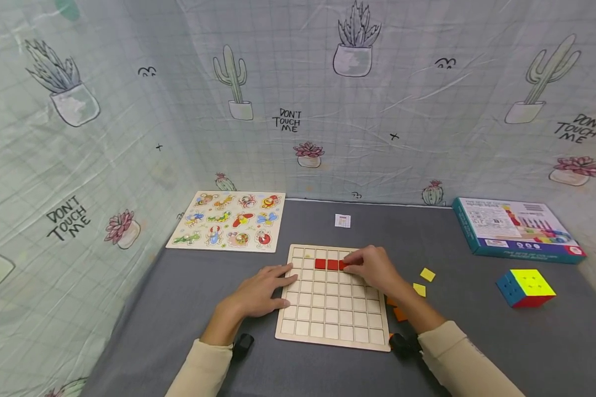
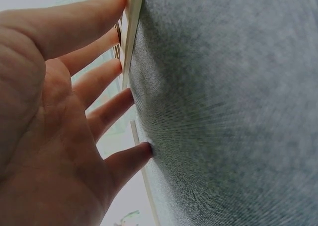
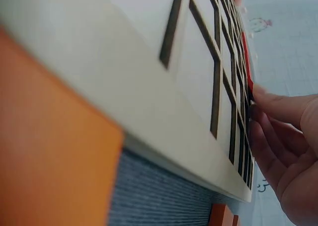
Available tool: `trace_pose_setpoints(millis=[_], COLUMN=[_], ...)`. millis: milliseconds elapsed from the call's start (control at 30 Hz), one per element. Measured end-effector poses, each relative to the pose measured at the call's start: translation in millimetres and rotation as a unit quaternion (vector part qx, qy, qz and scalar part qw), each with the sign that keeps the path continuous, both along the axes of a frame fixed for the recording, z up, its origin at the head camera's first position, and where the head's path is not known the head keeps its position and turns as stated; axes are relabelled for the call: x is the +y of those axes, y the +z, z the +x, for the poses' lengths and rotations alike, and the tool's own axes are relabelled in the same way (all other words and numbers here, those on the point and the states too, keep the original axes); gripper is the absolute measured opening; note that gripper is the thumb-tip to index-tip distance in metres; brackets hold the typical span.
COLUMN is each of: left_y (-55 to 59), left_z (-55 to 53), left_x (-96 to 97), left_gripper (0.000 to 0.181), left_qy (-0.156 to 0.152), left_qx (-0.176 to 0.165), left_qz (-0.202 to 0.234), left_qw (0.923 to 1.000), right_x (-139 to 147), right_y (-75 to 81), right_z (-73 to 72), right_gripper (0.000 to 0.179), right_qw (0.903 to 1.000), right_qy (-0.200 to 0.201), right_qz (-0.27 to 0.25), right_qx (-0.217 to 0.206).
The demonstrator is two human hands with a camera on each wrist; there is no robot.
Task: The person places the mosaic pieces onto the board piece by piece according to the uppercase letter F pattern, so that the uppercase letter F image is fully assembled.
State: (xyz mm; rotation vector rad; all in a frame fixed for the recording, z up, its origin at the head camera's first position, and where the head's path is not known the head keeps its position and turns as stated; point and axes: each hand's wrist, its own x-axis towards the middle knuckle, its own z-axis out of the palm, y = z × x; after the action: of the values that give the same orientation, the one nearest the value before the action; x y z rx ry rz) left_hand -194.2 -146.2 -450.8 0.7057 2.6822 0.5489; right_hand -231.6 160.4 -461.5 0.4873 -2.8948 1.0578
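Note:
A square wooden grid board (image 1: 318, 328) lies on the table. Three red square tiles (image 1: 320, 264) form a row in its second row of cells from the top. My right hand (image 1: 374, 269) is over the upper right of the board, with thumb and fingertips pinching the rightmost red tile (image 3: 247, 62), partly covered by the fingers. Spread fingers of my left hand (image 1: 258, 289) rest against the board's left edge; in the left wrist view the thumb and fingertips touch the board's rim (image 2: 130, 37).
Yellow tiles (image 1: 427, 274) and orange tiles (image 1: 400, 314) lie right of the board, some beside my forearm. An insect picture puzzle (image 1: 228, 220) is at back left. A game box (image 1: 519, 229) and a cube puzzle (image 1: 526, 288) stand to the right; a small white paper (image 1: 342, 221) lies behind the board.

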Motion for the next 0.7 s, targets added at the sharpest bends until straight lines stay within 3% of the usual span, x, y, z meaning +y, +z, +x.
trace_pose_setpoints(millis=[700], left_y=[0.1], left_z=[-0.1], left_x=[1.1], left_gripper=[0.06], left_qy=[0.0], left_qx=[0.003], left_qz=[0.002], left_qw=[1.0], right_x=[-0.8], right_y=[-0.3], right_z=[0.1], right_gripper=[0.021], right_qw=[0.9999], right_qy=[-0.006], right_qz=[-0.006], right_qx=[-0.009])
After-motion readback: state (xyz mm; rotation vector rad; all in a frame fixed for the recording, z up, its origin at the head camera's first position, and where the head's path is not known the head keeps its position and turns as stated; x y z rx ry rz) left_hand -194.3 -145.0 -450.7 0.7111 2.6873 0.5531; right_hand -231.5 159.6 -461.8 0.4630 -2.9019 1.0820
